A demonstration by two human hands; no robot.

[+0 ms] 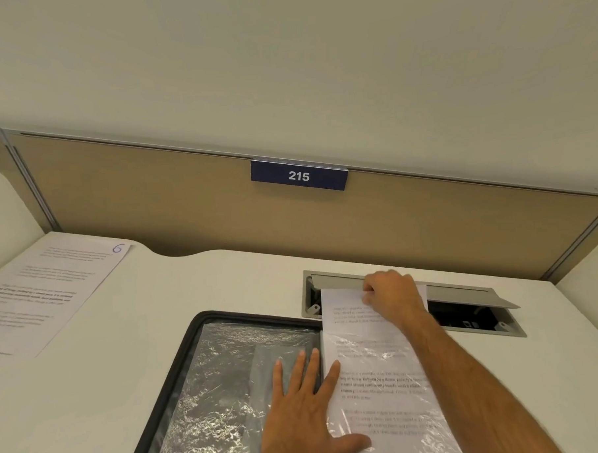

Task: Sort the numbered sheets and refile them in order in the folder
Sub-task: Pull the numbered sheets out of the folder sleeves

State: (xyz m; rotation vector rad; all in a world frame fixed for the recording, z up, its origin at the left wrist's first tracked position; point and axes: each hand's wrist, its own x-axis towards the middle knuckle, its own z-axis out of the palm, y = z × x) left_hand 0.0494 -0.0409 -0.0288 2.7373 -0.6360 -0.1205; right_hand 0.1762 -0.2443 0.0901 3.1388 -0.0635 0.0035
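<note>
An open black folder [180, 361] with crinkled clear plastic sleeves lies on the white desk in front of me. My left hand [305, 407] presses flat on the left-hand sleeve, fingers straight, thumb on the right-hand sleeve's edge. A printed sheet [376, 370] sits partly inside the right-hand sleeve, its top sticking out beyond the plastic. My right hand [391, 297] pinches that sheet's top edge. A second sheet, marked 6 [47, 292] in its top corner, lies flat at the far left of the desk.
A grey cable box [465, 304] with its lid raised is sunk into the desk behind the folder, under my right hand. A tan partition with a blue plate reading 215 [299, 175] closes the desk's far side.
</note>
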